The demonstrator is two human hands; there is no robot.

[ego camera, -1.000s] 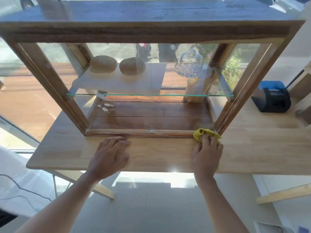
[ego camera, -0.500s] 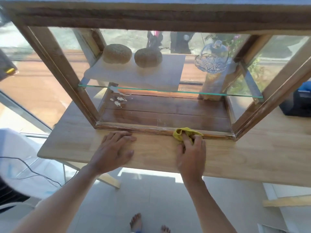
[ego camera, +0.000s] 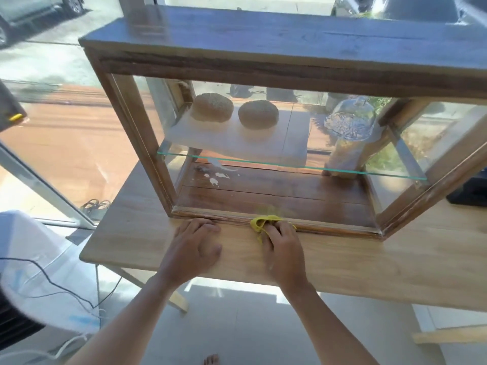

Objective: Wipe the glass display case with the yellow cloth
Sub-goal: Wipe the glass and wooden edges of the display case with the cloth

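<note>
A wood-framed glass display case (ego camera: 263, 69) stands on a light wooden table (ego camera: 369, 264). My right hand (ego camera: 284, 248) presses a crumpled yellow cloth (ego camera: 259, 223) against the case's bottom front rail, a little left of the middle. My left hand (ego camera: 195, 246) lies flat on the table just left of it, fingertips near the rail, holding nothing. Inside, two round loaves (ego camera: 212, 106) sit on a glass shelf (ego camera: 290, 164), beside a clear glass dome (ego camera: 350, 119).
White smears (ego camera: 216, 177) mark the case's wooden floor at the left. A black device (ego camera: 469, 193) sits on the table at the far right edge. Cables (ego camera: 52, 283) trail over the floor at the lower left, beside a glass window wall.
My right hand has slid the yellow cloth leftwards along the bottom rail, from the case's right corner towards the middle. The left hand has stayed on the table.
</note>
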